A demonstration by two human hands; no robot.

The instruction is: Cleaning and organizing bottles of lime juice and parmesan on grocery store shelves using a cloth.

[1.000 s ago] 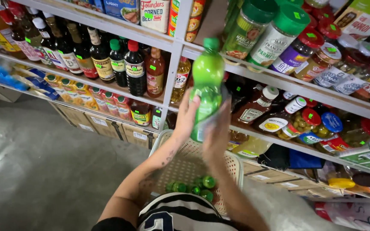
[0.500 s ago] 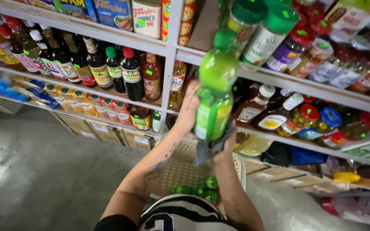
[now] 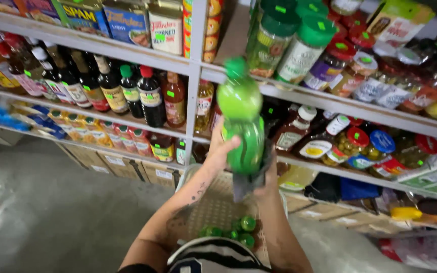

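Note:
I hold a large green plastic bottle (image 3: 240, 103) with a green cap upright in front of the shelves. My left hand (image 3: 222, 149) grips its lower left side. My right hand (image 3: 268, 178) is under and behind the bottle's base, pressing a dark grey cloth (image 3: 244, 186) against it. Below my arms stands a pale plastic basket (image 3: 213, 205), and several more green bottles (image 3: 238, 230) lie at its near end.
Metal shelves (image 3: 142, 55) fill the view: tins on top, dark sauce bottles (image 3: 147, 96) at left, green-lidded jars (image 3: 299, 45) and red-lidded jars (image 3: 355, 141) at right. Cardboard boxes (image 3: 122, 164) sit under the lowest shelf. Grey concrete floor (image 3: 41, 212) lies at left.
The bottle has come up and closer to the camera. My right hand has slid down from its side to its base with the cloth.

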